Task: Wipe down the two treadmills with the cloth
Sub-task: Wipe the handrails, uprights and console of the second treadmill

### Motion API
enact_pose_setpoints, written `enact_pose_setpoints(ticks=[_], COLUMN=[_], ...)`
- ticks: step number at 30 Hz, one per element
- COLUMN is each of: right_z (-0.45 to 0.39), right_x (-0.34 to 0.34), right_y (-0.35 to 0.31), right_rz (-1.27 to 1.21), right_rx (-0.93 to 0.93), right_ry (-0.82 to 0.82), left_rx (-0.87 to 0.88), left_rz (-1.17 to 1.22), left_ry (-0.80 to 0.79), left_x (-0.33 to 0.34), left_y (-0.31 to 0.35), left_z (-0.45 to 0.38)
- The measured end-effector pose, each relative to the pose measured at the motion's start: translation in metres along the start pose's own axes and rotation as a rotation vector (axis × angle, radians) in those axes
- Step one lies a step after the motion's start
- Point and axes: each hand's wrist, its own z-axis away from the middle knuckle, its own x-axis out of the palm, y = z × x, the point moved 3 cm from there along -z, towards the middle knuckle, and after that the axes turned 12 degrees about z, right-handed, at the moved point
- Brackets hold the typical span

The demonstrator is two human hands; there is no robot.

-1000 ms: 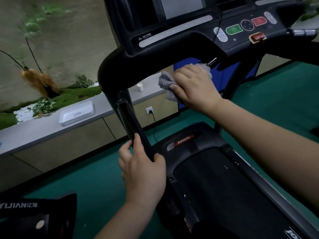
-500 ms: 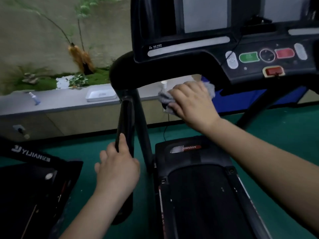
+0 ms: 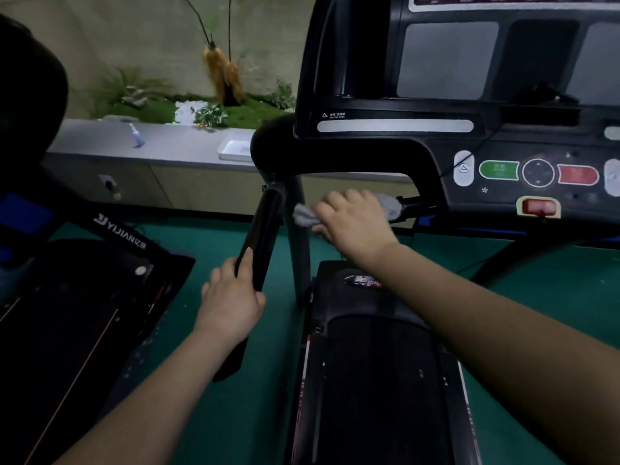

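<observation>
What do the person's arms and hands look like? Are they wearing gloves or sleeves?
No gloves and no sleeves show. Both forearms are bare from the picture's lower edge up to the wrists. The left hand and the right hand are bare too, with no watch, ring or bracelet that I can see.

fuzzy grey cloth (image 3: pixel 391 204) — glossy black handrail (image 3: pixel 263 229)

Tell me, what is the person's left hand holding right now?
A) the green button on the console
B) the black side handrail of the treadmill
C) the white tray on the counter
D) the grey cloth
B: the left hand grips the black handrail, while the right hand holds the grey cloth under the console.
</observation>
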Motion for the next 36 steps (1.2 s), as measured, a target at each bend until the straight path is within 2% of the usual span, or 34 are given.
enact_pose_setpoints(ticks=[4,10,13,17,21,27,31,33,34,35,36], right_z=[0.0,0.039,0.03,-0.006,-0.015,0.005,0.001,-0.008,-0.014,-0.02,-0.026], right_x=[-0.001,0.002,0.003,-0.001,-0.003,-0.007,-0.013,-0.019,-0.023,-0.029,-0.034], right_y=[0.007,0.081,0.065,0.017,0.017,0.066,0.075,0.071,0.068,0.063,0.059], right_rz=[-0.069,-0.008,-0.013,-0.075,-0.18,-0.217,-0.415,-0.64,-0.745,-0.831,-0.902], right_rx=[-0.173,-0.081,-0.041,-0.188,-0.26,-0.04,0.153,0.281,0.319,0.334,0.328], right_ry=[-0.055,-0.113,-0.134,-0.201,-0.228,-0.24,-0.243,-0.189,-0.141,-0.092,-0.046], left_rx=[-0.011,0.004,0.001,-0.009,-0.011,-0.026,-0.079,-0.047,-0.011,0.0,-0.053], left_rz=[-0.013,-0.003,0.01,0.035,0.057,0.053,-0.004,0.168,0.346,0.594,0.909], left_ry=[-0.015,-0.007,0.003,0.017,0.044,0.037,0.0,0.081,0.138,0.173,0.143], left_x=[0.0,0.002,0.001,-0.001,-0.001,-0.004,-0.008,-0.021,-0.029,-0.04,-0.049], left_y=[0.002,0.0,-0.001,-0.003,-0.003,-0.003,0.009,0.03,0.046,0.063,0.082], left_z=[-0.001,-0.001,-0.002,-0.002,0.0,0.002,0.0,-0.008,-0.014,-0.02,-0.026])
